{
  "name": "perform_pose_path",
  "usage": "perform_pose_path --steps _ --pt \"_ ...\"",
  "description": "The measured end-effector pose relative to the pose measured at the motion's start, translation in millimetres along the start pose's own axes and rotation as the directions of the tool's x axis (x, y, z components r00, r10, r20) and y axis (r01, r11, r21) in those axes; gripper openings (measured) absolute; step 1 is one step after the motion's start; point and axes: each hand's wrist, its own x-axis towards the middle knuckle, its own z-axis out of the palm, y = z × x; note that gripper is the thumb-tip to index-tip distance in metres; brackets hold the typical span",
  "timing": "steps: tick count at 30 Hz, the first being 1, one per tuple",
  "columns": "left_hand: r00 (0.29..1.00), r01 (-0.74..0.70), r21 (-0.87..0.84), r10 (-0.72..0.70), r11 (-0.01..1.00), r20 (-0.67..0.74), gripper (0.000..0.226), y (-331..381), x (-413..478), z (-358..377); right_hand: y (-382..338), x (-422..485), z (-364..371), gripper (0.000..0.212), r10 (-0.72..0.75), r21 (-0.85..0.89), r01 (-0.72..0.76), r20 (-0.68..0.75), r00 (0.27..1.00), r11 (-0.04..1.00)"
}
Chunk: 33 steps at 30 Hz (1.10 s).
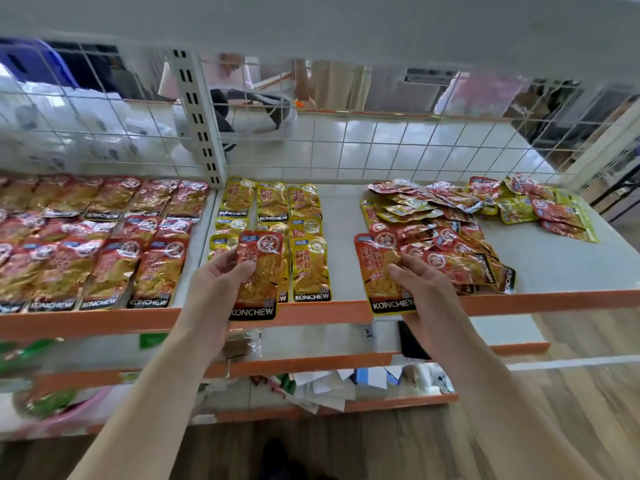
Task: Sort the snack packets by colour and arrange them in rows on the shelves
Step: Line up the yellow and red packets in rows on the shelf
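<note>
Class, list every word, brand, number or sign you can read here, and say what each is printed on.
"KONCHEW": foot of the left-hand packet, gripped by the left hand.
"KONCHEW": foot of the right-hand packet, gripped by the right hand.
"KONCHEW": front red rows, yellow rows, and sideways in the unsorted pile.
Large characters and round emblems on the packets: too blurred to read.
Small tag on the lower shelf edge: too small to read.

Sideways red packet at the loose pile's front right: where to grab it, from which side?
Pinch the sideways red packet by its black KONCHEW end, coming from the front right: that end sticks out of the loose pile toward bare shelf; the rest lies among other packets.
</note>
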Motion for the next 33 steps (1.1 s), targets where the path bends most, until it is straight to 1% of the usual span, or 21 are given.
perform_pose_path --steps 4,6,9,12,16,21,25,27,29,31,33 --pt "0.995 -0.043 -0.003 0.042 0.999 -0.092 0.022 -6 -14 -10 5 -6 1 0.021 -0.001 -0.006 0.002 0.02 1.0 1.0" --pt "0.993 -0.065 -0.006 0.064 0.998 -0.103 0.027 -10 -22 -17 7 -11 2 0.023 0.001 -0.006 -0.001 0.019 1.0 1.0" --pt "0.993 -0.069 -0.012 0.067 0.998 -0.096 0.026 -12 -38 -23 14 -18 4 0.028 -0.007 -0.013 0.008 0.018 1.0 1.0" --pt "0.992 -0.056 -0.035 0.052 0.998 -0.112 0.028 -14 -47 -31 19 -27 13 0.029 -0.012 -0.043 0.013 0.032 0.999 0.999" --pt "0.989 -0.065 -0.013 0.062 0.998 -0.136 0.028 -10 -55 -52 25 -34 37 0.033 -0.031 -0.075 0.034 0.049 0.998 0.997" --pt "0.986 -0.096 0.021 0.098 0.995 -0.137 0.028 -1 -55 -89 35 -41 80 0.037 -0.068 -0.137 0.08 0.091 0.993 0.987" --pt "0.98 -0.143 0.072 0.152 0.987 -0.127 0.041 13 -45 -133 49 -44 128 0.039 -0.096 -0.147 0.104 0.063 0.993 0.984" --pt "0.977 -0.167 0.108 0.179 0.98 -0.115 0.044 21 -40 -158 57 -45 155 0.038 -0.1 -0.132 0.105 0.047 0.994 0.986" --pt "0.973 -0.192 0.131 0.206 0.973 -0.105 0.041 26 -34 -183 65 -47 182 0.033 -0.1 -0.12 0.104 0.036 0.994 0.987" --pt "0.968 -0.206 0.147 0.223 0.967 -0.112 0.032 30 -30 -208 75 -50 207 0.027 -0.109 -0.13 0.112 0.033 0.994 0.985" --pt "0.965 -0.203 0.163 0.225 0.966 -0.131 0.03 35 -28 -231 85 -51 230 0.028 -0.117 -0.153 0.121 0.037 0.992 0.981"
